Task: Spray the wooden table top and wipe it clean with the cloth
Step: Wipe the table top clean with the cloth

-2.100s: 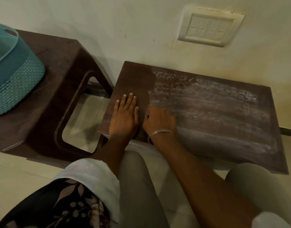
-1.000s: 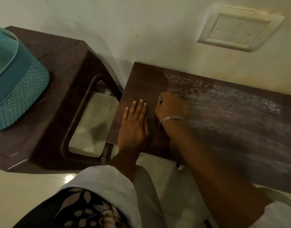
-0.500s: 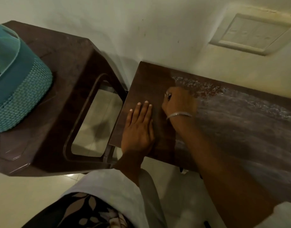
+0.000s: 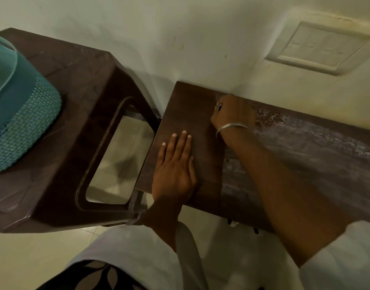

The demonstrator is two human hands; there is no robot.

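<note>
The wooden table top [image 4: 305, 174] stands against the wall, with a whitish streaky film [image 4: 330, 147] over its middle and right. Its left strip [image 4: 190, 105] is dark and free of film. My left hand [image 4: 175, 170] lies flat on that strip near the front edge, fingers straight. My right hand [image 4: 232, 114], a metal bangle on the wrist, is at the far edge by the wall, right at the line between dark wood and film. It is knuckles up with the fingers curled under. The cloth is hidden beneath it. No spray bottle is in view.
A brown plastic stool [image 4: 75, 97] stands close to the table's left, with a teal woven basket [image 4: 19, 114] on it. A switch plate [image 4: 318, 47] is on the wall [image 4: 180, 34] above the table. Pale floor tiles [image 4: 23, 258] lie below, and my knees are near the front edge.
My right hand has slid from the table's front edge to the far edge by the wall, and the dark film-free strip reaches further back. My left hand has stayed flat in place.
</note>
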